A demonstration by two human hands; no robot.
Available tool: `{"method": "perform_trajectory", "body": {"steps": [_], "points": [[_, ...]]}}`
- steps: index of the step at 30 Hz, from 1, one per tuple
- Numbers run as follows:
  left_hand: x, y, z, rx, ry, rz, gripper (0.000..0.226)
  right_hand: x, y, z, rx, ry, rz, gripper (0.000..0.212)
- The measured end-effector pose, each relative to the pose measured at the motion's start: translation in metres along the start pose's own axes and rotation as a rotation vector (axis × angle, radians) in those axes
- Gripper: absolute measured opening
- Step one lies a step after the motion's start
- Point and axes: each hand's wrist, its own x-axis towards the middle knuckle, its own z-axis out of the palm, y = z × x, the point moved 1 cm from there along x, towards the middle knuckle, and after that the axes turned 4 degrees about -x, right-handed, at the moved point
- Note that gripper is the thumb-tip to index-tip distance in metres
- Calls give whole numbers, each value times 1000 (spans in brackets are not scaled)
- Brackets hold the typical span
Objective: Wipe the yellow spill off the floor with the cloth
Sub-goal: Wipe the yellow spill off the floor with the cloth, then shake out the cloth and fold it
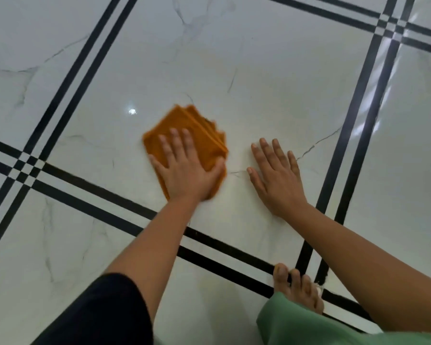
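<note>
The cloth [184,135] is orange, folded into several layers, and lies flat on the white marble-patterned floor [271,70] near the centre of the tile. No distinct yellow spill can be made out on the tile around it. The left hand [184,168] presses palm-down on the near part of the cloth, fingers spread and extended, not gripping. The right hand [274,175] lies flat on the bare floor just right of the cloth, fingers open, holding nothing. Paired black inlay lines [105,202] cross the floor nearer the person. A bare foot [299,287] rests on these lines at lower right, beside green fabric [309,327].
</note>
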Motion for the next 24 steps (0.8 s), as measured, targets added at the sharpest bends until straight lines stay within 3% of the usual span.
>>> {"method": "perform_trajectory", "body": {"steps": [2,7,10,12,14,18,22,24], "points": [[3,2,-2,-67,35,-146,102,5,-3,-4,-4,23,-12,70],[-42,5,12,34,7,444,89,23,-16,-15,88,57,40,62],[1,-10,2,-60,135,529,62,28,-25,-19,97,42,45,59],[13,-17,-9,-155,134,537,50,28,-33,-25,138,18,75,56],[12,-18,-18,-293,110,438,44,28,-42,-33,205,-2,142,50],[23,-37,-48,-638,198,-2,32,44,-67,-40,341,-14,238,48],[13,-39,-66,-929,159,-145,24,52,-84,-48,547,0,263,47],[2,-52,-108,-1025,86,-270,17,50,-124,-81,696,-104,267,46]]}}
